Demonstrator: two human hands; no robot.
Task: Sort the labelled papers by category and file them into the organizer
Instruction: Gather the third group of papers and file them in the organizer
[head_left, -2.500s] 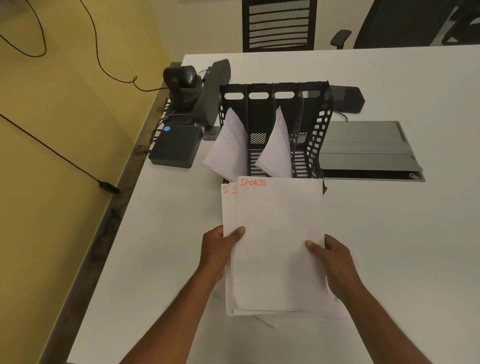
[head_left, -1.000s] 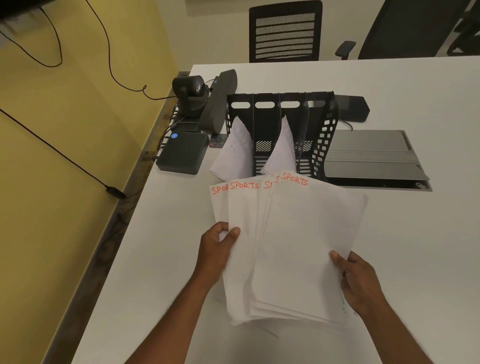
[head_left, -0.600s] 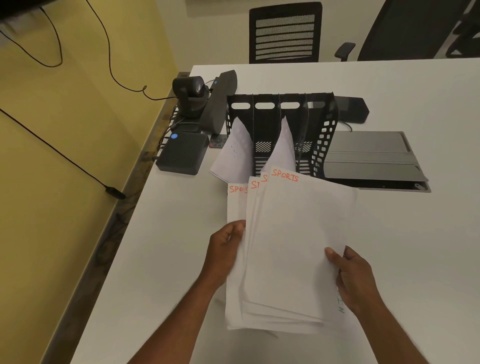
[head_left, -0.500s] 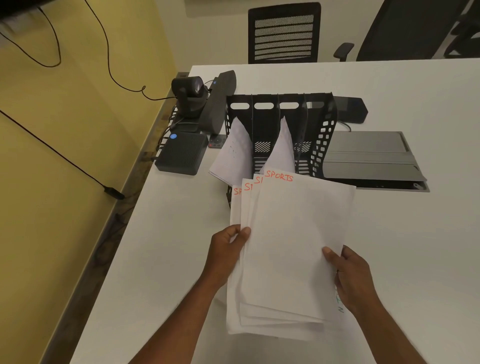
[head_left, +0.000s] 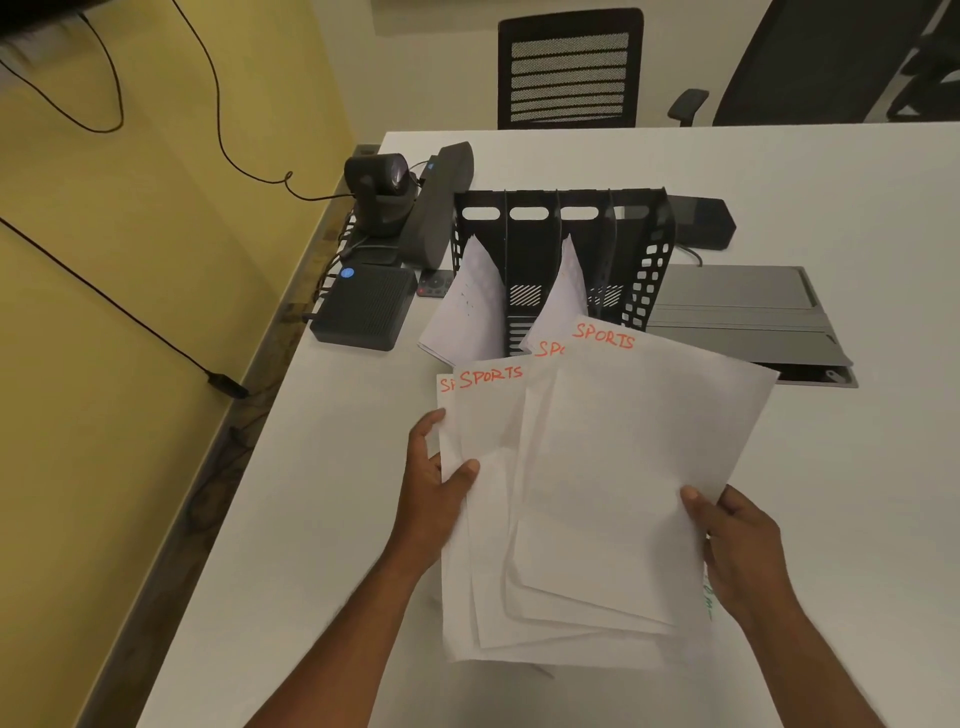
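Several white sheets marked SPORTS in orange are fanned out above the white table. My left hand pinches the left sheets, thumb on top. My right hand grips the right edge of the top sheets, which tilt to the right. Behind them stands the black slotted organizer. White papers lean out of its leftmost slot and its third slot. A sheet with green writing peeks out under my right hand.
A black conference camera, a speaker bar and a small black box sit at the table's left edge. A grey cable hatch lies right of the organizer. Office chairs stand beyond the far edge.
The sheets, nearly squared half a second ago, have been spread into a wider fan. My right hand pulled the top sheets to the right while my left hand kept the left ones.
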